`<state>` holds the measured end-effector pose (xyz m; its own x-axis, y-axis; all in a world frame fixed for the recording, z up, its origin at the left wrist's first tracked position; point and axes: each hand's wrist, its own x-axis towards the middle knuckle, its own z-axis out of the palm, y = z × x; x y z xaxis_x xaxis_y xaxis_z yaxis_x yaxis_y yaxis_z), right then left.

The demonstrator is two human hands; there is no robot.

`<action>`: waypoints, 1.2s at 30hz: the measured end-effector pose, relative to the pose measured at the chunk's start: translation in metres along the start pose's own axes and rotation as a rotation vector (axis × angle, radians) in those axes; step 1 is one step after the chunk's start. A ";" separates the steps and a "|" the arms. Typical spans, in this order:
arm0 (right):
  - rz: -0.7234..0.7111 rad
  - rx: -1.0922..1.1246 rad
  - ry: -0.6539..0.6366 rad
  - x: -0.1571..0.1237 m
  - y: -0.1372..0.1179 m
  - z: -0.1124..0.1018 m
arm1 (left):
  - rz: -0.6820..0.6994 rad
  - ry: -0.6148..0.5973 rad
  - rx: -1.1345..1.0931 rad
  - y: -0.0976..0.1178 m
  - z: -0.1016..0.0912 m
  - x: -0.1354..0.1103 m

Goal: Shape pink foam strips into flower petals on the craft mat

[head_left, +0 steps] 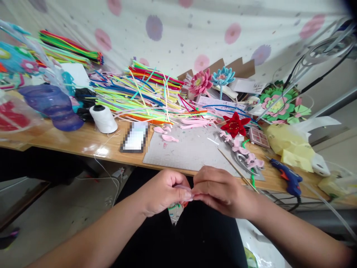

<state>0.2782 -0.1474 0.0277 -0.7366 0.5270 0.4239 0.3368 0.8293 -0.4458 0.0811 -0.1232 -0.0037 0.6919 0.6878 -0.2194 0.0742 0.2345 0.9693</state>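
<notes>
In front of the table edge, above my lap, both hands meet. My left hand (164, 191) is closed, its thumb pressing a pale pink pipe-cleaner piece (188, 190) against curled fingers. Fingertips of my right hand (220, 190) pinch the same piece at its right end; most of it is hidden by the fingers. On the grey cutting mat (192, 149) lie pink pipe-cleaner petals (169, 138), with pink strips (195, 123) behind them. A stem with pink petals (242, 150) rests at the mat's right side, near a red flower (235, 124).
Piled pipe cleaners (139, 93) fill the back of the table. A phone (134, 137), a white thread spool (103, 119) and a purple vase (52, 106) stand to the left. A blue glue gun (287, 176) lies right, beyond a thin wooden stick (237, 169).
</notes>
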 end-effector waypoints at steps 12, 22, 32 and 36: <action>-0.078 -0.069 -0.121 0.005 -0.006 0.010 | -0.085 -0.134 0.161 0.010 -0.007 -0.002; 0.113 0.120 -0.030 0.008 0.027 0.019 | -0.078 -0.019 0.129 0.001 -0.023 0.012; 0.200 0.233 0.301 0.034 0.070 0.024 | 0.062 0.248 -0.280 0.001 -0.028 0.033; 0.179 0.309 0.221 0.040 0.076 0.018 | 0.010 0.161 -0.295 0.003 -0.035 0.033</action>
<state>0.2640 -0.0661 -0.0034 -0.5272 0.7131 0.4621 0.2318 0.6439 -0.7291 0.0786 -0.0757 -0.0120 0.5675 0.7854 -0.2474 -0.1595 0.3996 0.9027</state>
